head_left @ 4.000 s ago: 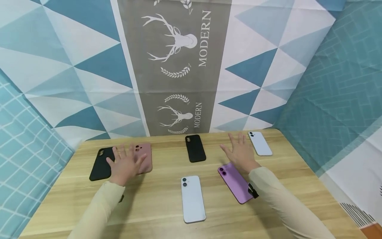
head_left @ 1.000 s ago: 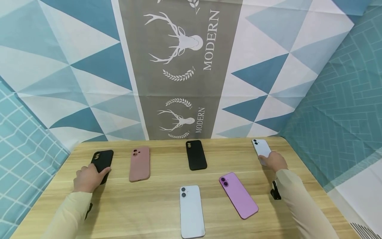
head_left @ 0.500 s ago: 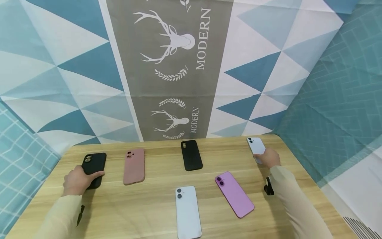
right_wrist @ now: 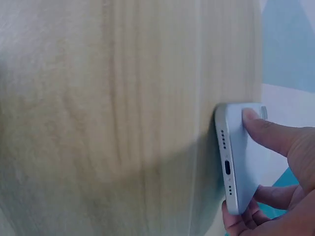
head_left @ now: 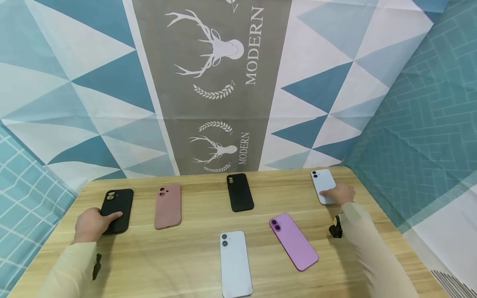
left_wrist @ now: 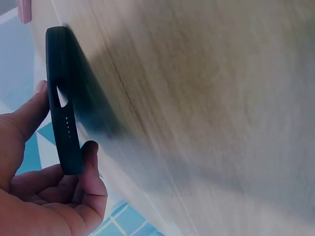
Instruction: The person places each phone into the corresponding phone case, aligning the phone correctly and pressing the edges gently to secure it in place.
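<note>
At the table's far left, my left hand [head_left: 90, 225] grips a black phone case [head_left: 121, 207] by its lower left part, thumb across its back and fingers at its side edge. The left wrist view shows the bottom end of the case [left_wrist: 64, 113], with a port opening and small holes, held between thumb and curled fingers. My right hand [head_left: 342, 193] holds a small white phone [head_left: 322, 182] at the back right. In the right wrist view the thumb presses on the back of the white phone [right_wrist: 243, 152] while the fingers curl at its side edge; its port end faces the camera.
A pink phone case [head_left: 168, 207] lies right of the held case, and another black case [head_left: 240, 192] lies at the back middle. Nearer are a larger white phone [head_left: 236, 263] and a purple phone [head_left: 294, 242]. Patterned cloth [head_left: 212, 82] hangs behind the wooden table [head_left: 167, 265].
Four seconds ago both hands hovered spread over the table; since then each moved outward and took hold, left on the black case, right on the small white phone. The left thumb has shifted slightly left.
</note>
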Demonstrator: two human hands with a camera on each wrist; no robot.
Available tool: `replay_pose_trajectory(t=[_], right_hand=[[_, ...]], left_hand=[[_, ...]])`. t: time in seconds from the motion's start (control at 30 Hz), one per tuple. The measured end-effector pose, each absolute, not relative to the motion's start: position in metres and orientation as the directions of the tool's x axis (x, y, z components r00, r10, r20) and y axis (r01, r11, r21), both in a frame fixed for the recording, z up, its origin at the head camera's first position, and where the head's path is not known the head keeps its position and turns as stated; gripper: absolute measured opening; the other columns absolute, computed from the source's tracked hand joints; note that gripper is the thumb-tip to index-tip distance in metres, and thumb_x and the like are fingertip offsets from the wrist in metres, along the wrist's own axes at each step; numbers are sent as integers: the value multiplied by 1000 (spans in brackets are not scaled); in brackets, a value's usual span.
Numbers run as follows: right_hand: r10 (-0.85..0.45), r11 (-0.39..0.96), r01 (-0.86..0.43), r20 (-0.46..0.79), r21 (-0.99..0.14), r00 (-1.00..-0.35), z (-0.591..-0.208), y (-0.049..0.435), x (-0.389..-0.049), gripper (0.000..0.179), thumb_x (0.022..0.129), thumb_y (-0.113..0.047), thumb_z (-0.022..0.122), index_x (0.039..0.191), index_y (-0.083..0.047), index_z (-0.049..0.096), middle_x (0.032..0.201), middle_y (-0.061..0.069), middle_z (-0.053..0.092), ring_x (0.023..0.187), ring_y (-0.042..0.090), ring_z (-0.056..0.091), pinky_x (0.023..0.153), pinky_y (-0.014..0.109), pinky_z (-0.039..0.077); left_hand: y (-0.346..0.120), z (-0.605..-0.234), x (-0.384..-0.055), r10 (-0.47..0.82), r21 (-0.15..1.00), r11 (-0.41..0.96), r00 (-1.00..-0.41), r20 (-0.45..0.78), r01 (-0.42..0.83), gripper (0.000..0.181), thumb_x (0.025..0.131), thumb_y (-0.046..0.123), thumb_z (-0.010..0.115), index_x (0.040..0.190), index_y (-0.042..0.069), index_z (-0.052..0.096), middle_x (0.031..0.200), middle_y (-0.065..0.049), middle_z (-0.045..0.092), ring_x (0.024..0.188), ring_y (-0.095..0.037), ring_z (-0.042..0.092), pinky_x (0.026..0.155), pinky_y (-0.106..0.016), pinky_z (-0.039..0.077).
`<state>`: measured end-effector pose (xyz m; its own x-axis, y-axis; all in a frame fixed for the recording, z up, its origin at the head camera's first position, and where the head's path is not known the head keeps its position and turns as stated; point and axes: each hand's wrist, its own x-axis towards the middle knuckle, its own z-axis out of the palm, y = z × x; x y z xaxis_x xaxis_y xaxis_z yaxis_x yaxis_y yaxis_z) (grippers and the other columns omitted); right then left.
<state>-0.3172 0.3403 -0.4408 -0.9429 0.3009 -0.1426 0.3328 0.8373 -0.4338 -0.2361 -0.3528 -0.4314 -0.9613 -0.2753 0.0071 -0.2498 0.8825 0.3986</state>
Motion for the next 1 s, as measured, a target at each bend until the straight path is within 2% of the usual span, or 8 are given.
replay_pose_trajectory(t=[0.17, 0.27, 0.53, 0.73, 0.8, 0.9, 0.97, 1.0], right_hand=[[300, 799, 331, -144, -502, -943, -434, 343, -315, 58, 85, -25, 58, 120, 21, 49, 122, 40, 48, 109, 54, 45, 90, 56, 44], [335, 732, 373, -176, -571, -926, -434, 341, -314, 53, 88, -19, 52, 124, 20, 46, 128, 38, 45, 115, 49, 46, 96, 54, 43], [455, 422, 514, -316, -747, -833, -437, 332, -319, 58, 90, -11, 47, 137, 18, 26, 140, 35, 31, 130, 45, 33, 110, 51, 33], [430, 319, 504, -352, -803, -832, -438, 330, -318, 57, 91, -4, 43, 139, 18, 21, 146, 35, 22, 135, 45, 26, 113, 51, 28], [410, 325, 497, -354, -804, -841, -439, 331, -316, 56, 92, -4, 40, 140, 16, 19, 147, 34, 19, 136, 46, 23, 114, 52, 26], [391, 335, 490, -355, -805, -849, -441, 334, -314, 56, 93, -3, 37, 142, 14, 16, 148, 33, 17, 137, 46, 21, 114, 53, 24], [403, 319, 499, -361, -806, -841, -442, 335, -313, 56, 93, -3, 37, 142, 14, 16, 148, 33, 17, 137, 46, 21, 114, 52, 25], [416, 298, 507, -368, -809, -831, -443, 335, -314, 55, 93, -3, 37, 141, 15, 17, 148, 33, 18, 137, 45, 22, 114, 51, 25]], left_hand=[[-355, -429, -238, -271, 380, 886, -962, -40, -266, 56, 92, 32, 58, 93, -24, 54, 86, -39, 57, 75, -48, 56, 67, -53, 48], [-356, -426, -238, -260, 367, 893, -964, -54, -261, 52, 94, 25, 54, 102, -25, 53, 99, -42, 55, 86, -53, 55, 72, -56, 48], [-364, -424, -232, -268, 384, 880, -960, -86, -280, 46, 93, 25, 56, 102, -20, 59, 99, -37, 59, 85, -49, 56, 68, -50, 49], [-369, -425, -230, -275, 410, 865, -957, -96, -290, 48, 92, 28, 57, 105, -18, 59, 105, -36, 58, 94, -53, 52, 73, -53, 48], [-369, -424, -230, -287, 439, 844, -951, -115, -308, 51, 92, 31, 57, 109, -17, 58, 90, -31, 64, 83, -46, 56, 68, -46, 49], [-369, -421, -230, -297, 491, 805, -943, -152, -333, 54, 93, 33, 56, 113, -17, 56, 68, -14, 64, 67, -29, 57, 60, -33, 46], [-371, -421, -230, -302, 523, 778, -937, -174, -348, 56, 93, 34, 56, 116, -17, 55, 61, -2, 62, 60, -15, 54, 57, -29, 45], [-372, -421, -229, -306, 539, 764, -935, -182, -355, 56, 93, 34, 56, 116, -17, 54, 62, -2, 64, 58, -13, 55, 59, -31, 47]])
